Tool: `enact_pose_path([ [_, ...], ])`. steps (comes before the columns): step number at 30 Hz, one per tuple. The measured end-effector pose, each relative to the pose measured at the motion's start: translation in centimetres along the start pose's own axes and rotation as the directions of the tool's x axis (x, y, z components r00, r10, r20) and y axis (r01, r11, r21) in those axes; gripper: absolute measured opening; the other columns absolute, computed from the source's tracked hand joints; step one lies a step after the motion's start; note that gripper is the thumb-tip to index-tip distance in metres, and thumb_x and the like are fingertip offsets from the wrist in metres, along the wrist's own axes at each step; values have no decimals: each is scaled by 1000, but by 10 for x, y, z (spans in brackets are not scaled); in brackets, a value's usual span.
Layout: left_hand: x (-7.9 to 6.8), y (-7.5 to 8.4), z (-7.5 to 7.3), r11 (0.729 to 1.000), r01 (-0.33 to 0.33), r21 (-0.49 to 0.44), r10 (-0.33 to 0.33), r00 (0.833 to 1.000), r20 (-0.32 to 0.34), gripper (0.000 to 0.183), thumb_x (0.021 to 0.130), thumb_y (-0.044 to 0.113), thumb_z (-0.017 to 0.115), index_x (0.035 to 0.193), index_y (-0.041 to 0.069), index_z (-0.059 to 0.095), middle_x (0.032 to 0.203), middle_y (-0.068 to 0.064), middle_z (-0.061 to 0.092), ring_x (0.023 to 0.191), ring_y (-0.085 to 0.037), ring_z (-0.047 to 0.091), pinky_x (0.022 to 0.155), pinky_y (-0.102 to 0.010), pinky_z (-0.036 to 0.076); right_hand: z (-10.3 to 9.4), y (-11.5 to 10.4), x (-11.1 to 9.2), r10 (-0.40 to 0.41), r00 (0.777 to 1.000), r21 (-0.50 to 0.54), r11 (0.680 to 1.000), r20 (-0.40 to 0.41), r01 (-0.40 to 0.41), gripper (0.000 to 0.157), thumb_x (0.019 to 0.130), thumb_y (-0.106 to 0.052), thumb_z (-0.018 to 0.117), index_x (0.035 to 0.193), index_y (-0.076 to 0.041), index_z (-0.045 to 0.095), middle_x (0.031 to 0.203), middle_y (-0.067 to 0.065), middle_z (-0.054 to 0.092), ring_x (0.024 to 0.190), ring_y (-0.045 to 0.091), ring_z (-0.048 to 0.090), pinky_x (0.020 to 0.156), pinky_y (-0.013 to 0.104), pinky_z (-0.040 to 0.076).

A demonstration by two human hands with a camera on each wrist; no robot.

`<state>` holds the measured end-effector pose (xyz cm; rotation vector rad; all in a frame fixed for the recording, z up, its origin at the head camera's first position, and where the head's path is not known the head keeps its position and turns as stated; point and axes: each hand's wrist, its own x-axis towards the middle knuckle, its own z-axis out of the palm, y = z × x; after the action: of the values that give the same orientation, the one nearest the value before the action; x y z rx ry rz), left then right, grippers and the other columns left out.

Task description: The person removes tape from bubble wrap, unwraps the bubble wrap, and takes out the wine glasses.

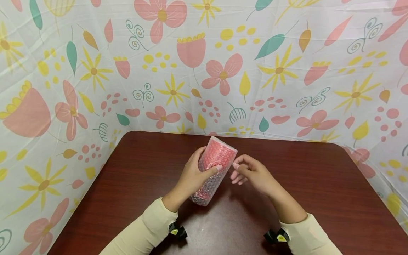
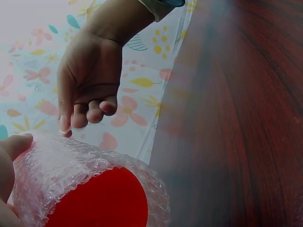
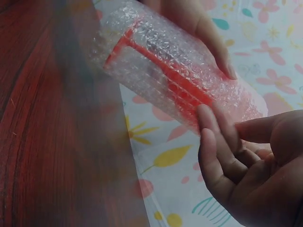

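Cream fabric sleeves lie nearest, below a red, bubble-wrapped cylinder tilted over a reddish-brown wooden table. The left hand grips its left side; at its right, the right hand curls, whether pinching I cannot tell. A slackened grip could drop it.

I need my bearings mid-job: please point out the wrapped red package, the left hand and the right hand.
Wrapped red package (image 1: 211, 184): head view, on the bubble wrap below the thumb.
Left hand (image 1: 192, 173): head view, back of the hand.
Right hand (image 1: 259, 177): head view, back of the hand.
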<state>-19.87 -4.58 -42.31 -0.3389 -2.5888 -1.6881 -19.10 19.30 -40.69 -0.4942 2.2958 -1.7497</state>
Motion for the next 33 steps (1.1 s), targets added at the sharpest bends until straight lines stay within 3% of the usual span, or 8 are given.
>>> enact_pose_path([
  [3,0,-1,0,1000,-3,-5,3,1000,-3,84,81,55,79,150,26,41,142,-1,52,119,-21,56,100,-45,50,0,-1,0,15,1000,12,1000,-26,-15,20,106,-17,52,112,2,53,80,18,69,74,32,73,67,44,61],
  [10,1,-2,1,1000,-9,1,9,1000,17,83,81,58,78,149,28,40,141,1,53,118,-19,57,99,-46,50,1,-1,0,-10,1000,70,998,2,9,26,105,-13,51,112,12,50,88,25,71,78,31,75,70,43,62],
  [16,-1,0,0,1000,-11,2,11,999,51,86,81,60,76,152,29,38,144,-1,50,120,-21,56,99,-47,51,1,-2,0,13,1000,62,998,-2,-13,30,105,-21,54,109,9,51,85,18,72,80,35,74,72,44,62],
  [22,-3,0,-1,1000,-9,-4,10,995,101,85,85,56,75,156,38,32,141,-6,47,118,-24,56,97,-47,52,0,0,-1,-4,1000,52,999,17,3,29,107,-19,52,108,9,50,88,23,71,81,33,74,72,42,62],
  [29,-2,2,-3,998,-47,33,43,993,111,78,91,49,70,157,32,32,145,-10,48,124,-29,56,102,-52,49,-2,0,-1,-16,1000,54,998,24,14,27,107,-16,49,109,11,48,90,28,70,80,28,75,71,39,61],
  [33,-2,2,-3,999,-23,23,21,993,113,77,90,51,70,156,33,34,149,-6,50,124,-26,57,102,-50,49,-2,1,0,-9,1000,60,998,27,7,25,107,-14,47,110,11,48,91,28,70,80,28,74,72,38,61],
])
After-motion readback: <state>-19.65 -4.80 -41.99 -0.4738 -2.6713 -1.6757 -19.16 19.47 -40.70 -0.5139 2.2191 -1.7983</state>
